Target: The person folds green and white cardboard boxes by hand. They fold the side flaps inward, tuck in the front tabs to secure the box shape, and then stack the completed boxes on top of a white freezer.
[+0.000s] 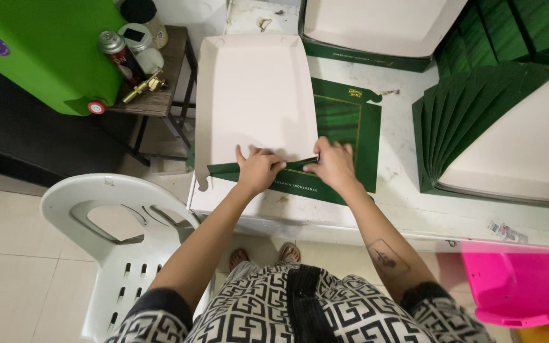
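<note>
A flat cardboard box blank (255,95), white inside and dark green outside, lies on the white counter (401,159) in front of me. Its near flap (293,184) is folded up, showing green. My left hand (258,170) presses on that flap near its left part, fingers pinched on the fold. My right hand (333,164) grips the flap's right end, where a green side panel (344,121) lies flat. Both hands touch the same box.
A stack of nested green boxes (478,121) fans out on the right, another open box (376,25) at the back. A white plastic chair (122,241) stands left of me, a small table with cans and jars (138,47) beyond it, a pink bin (522,279) lower right.
</note>
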